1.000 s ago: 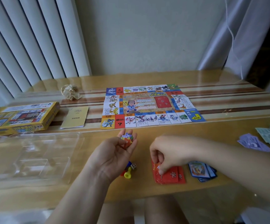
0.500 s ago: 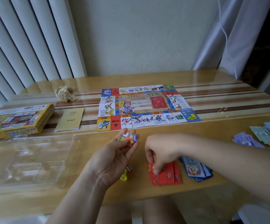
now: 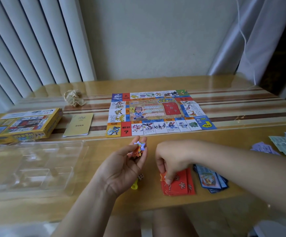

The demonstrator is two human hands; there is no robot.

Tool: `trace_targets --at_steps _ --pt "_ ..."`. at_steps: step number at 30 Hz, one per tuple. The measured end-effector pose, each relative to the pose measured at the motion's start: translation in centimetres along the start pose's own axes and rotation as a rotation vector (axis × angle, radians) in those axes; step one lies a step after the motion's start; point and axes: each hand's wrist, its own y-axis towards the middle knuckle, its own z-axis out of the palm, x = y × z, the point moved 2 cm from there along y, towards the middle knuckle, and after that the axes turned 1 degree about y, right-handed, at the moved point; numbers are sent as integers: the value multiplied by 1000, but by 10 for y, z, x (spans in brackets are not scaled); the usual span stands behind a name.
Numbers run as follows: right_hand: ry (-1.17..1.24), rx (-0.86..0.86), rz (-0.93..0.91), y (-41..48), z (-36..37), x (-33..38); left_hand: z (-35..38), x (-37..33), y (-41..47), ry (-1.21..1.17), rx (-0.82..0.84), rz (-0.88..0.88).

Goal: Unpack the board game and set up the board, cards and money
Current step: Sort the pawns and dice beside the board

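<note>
Body only. Two arms over the counter [image 3: 207, 202], both bare. Left hand [image 3: 121, 170]: bare fingers, bare wrist. Left forearm [image 3: 87, 207]: bare all the way back past the counter's near edge, to where it leaves view. Right hand [image 3: 171, 158]: same, bare fingers and wrist. Right forearm [image 3: 241, 168]: bare out to the counter's right end. Both forearms look smooth. Nails too small to read. Below the counter's near edge: two bare legs [image 3: 171, 224] side by side, blurry. Only possible clothing: pale blurred patch [image 3: 275, 228] under the counter's near right corner. Fabric or floor, can't tell.
</note>
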Motion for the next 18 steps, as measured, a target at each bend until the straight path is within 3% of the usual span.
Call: trace_targets --at_steps 9,18 --pt "-13 -39 -23 0 2 2 -2 -1 -1 -57 -36 16" --pt "192 10 -112 -4 -7 -14 -3 -5 0 -62 -28 2"
